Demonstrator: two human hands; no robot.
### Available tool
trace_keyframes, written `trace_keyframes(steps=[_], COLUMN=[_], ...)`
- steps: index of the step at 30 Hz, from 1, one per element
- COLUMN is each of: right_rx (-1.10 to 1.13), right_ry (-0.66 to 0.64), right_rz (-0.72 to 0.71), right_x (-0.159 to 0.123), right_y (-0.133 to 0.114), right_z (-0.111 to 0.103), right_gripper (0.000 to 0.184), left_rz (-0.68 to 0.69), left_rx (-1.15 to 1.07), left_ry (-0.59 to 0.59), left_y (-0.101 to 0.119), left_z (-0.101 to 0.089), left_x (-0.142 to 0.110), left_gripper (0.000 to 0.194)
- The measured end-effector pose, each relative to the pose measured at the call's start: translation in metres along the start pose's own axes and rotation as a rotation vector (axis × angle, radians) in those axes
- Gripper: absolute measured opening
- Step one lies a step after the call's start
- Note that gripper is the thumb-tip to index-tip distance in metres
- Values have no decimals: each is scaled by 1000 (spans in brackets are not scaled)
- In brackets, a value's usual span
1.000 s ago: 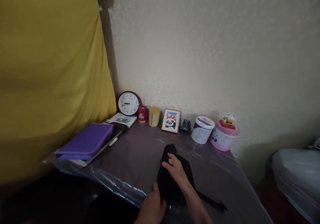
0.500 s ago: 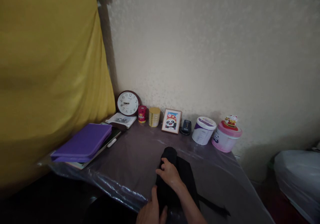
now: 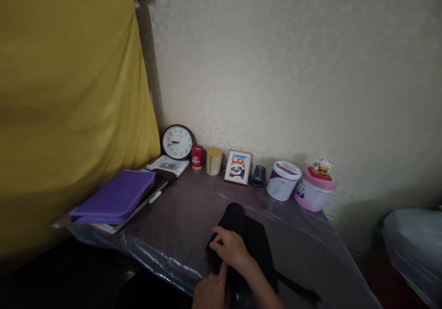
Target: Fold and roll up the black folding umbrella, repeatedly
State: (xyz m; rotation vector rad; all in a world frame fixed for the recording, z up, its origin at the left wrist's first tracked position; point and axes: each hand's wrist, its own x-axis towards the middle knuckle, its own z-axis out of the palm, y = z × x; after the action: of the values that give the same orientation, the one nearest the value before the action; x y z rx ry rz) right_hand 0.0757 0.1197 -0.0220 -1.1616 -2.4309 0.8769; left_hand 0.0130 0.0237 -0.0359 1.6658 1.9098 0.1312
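On the table in front of me lies a folded black cloth (image 3: 257,244) with a rounded upper end, its exact kind not clear in the dim light. A black strap (image 3: 299,287) trails from it to the right. My right hand (image 3: 230,248) rests across the cloth, its fingers bent and closed over the fabric near the left edge. My left hand (image 3: 211,290) is below it at the bottom of the view, one finger stretched out and touching the cloth under my right hand. The other left fingers are mostly hidden.
A purple folder (image 3: 115,196) tops papers at left, beside a white marker (image 3: 155,197). Along the wall stand a clock (image 3: 177,142), red can (image 3: 197,158), yellow tin (image 3: 214,162), panda picture frame (image 3: 238,167), black hole punch (image 3: 258,176), white tub (image 3: 283,182) and pink-lidded tub (image 3: 315,193).
My right hand has moved slightly down and left, and the cloth's left edge now spreads further left. My left hand's stretched finger has shifted right, close under my right hand.
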Motion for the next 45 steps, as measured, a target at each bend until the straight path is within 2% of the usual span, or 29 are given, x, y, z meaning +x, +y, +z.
trace_keyframes(steps=[3, 6, 9, 11, 19, 23, 25, 27, 31, 32, 34, 36, 38, 41, 45], right_rx=[99, 123, 50, -14, -191, -256, -276, -272, -221, -204, -142, -56, -17, 2, 92], right_ry=[95, 195, 190, 188, 215, 261, 324, 371, 271, 264, 359, 515, 602, 649, 615], right_rz=[-127, -238, -330, -369, -342, -216, -146, -145, -324, -333, -220, -25, 116, 247, 404], right_x=[-13, -25, -27, -19, 51, 73, 76, 71, 54, 51, 45, 37, 23, -10, -50], right_y=[6, 21, 39, 50, 88, 98, 96, 90, 79, 79, 87, 101, 117, 137, 149], right_z=[-4, -9, -13, -14, -22, -29, -30, -27, -17, -17, -22, -32, -43, -50, -43], right_gripper=[21, 23, 25, 27, 33, 31, 32, 33, 30, 29, 26, 28, 33, 38, 36], left_rz=[-7, -24, -44, -71, -126, -113, -116, -134, -126, -120, -114, -102, -89, -75, -58], left_rx=[-1, -8, -36, -59, -102, -124, -112, -92, -76, -66, -52, -55, -64, -49, -59], left_ry=[4, 19, 31, 26, -14, 3, 11, 12, 25, 34, 55, 79, 100, 143, 176], left_y=[-3, -2, -1, -1, -6, -6, -4, -2, 2, 2, 1, -2, -5, -8, -8], left_z=[2, 4, 4, 4, 8, 11, 11, 11, 10, 10, 11, 14, 19, 23, 22], left_x=[1, 1, 1, 2, 7, 7, 6, 4, 0, -1, -3, -3, -2, -1, 2], left_gripper=[68, 74, 80, 82, 79, 78, 79, 79, 77, 77, 75, 74, 73, 71, 69])
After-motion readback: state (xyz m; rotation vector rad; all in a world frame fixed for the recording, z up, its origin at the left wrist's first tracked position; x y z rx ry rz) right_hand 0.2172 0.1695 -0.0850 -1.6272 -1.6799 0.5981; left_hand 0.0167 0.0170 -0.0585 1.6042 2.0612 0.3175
